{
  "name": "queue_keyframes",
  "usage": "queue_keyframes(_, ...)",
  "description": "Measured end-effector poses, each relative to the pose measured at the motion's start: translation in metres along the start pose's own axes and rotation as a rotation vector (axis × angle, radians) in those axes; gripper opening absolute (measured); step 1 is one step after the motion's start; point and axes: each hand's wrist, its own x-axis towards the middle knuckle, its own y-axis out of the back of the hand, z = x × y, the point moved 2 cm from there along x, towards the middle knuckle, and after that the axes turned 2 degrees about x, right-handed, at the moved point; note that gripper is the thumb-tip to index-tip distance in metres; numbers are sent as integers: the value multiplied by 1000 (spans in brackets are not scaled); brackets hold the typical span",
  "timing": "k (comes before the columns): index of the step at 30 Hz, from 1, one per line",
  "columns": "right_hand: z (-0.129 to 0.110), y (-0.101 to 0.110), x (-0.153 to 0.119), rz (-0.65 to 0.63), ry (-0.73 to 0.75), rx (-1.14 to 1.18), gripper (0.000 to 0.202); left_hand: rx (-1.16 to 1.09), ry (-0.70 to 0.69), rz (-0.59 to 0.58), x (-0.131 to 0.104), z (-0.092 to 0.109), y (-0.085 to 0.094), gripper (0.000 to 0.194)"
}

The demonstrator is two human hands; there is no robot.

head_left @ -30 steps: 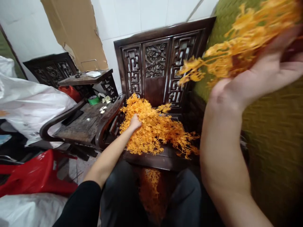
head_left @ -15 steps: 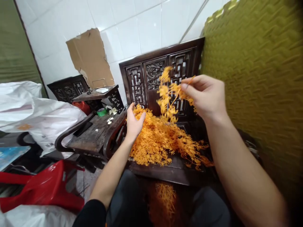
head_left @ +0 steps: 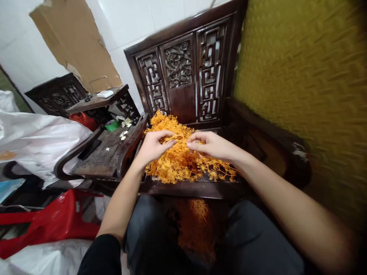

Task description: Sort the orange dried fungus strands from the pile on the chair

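A heap of orange artificial flower sprays (head_left: 169, 168) lies on the dark carved wooden chair (head_left: 183, 189) in front of me. Over the heap, my left hand (head_left: 156, 145) pinches a thin orange stem (head_left: 179, 136) between thumb and fingers. Just to its right, my right hand (head_left: 208, 145) has its thumb and fingertips closed on the same sprig, as far as I can make out. Flowered branches hang below the right hand onto the seat. The fingertips of both hands are only a short way apart.
To the left stand another wooden chair (head_left: 97, 160) with green tape (head_left: 111, 125) and small pale flowers, white bags (head_left: 37, 141) and a red plastic chair (head_left: 54, 217). Cardboard (head_left: 77, 42) leans on the wall. A yellow-green foam mat (head_left: 301, 76) rises at right.
My right hand has come down and left from its raised position with the spray. My left hand has gone from open beside the heap to pinching a stem. The view has shifted.
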Motion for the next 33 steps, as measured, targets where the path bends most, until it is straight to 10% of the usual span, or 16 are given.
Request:
queue_keyframes(9, 10, -4, 1, -98, -31, 368, 51, 39, 185, 234, -2, -40, 15, 20)
queue_keyframes(12, 17, -7, 5, -74, -37, 439, 42, 167, 203, 63, -6, -49, 26, 36)
queue_keyframes(17, 14, -9, 3, -23, 12, 304, 35, -37, 58, -313, -18, -38, 34, 115)
queue_keyframes(27, 4, -17, -2, 149, 134, 362, 31, -650, 376, -201, -11, -4, -30, 75)
queue_keyframes(33, 5, -11, -7, 248, 188, 477, 47, -400, 306, 55, -8, -9, -24, 36)
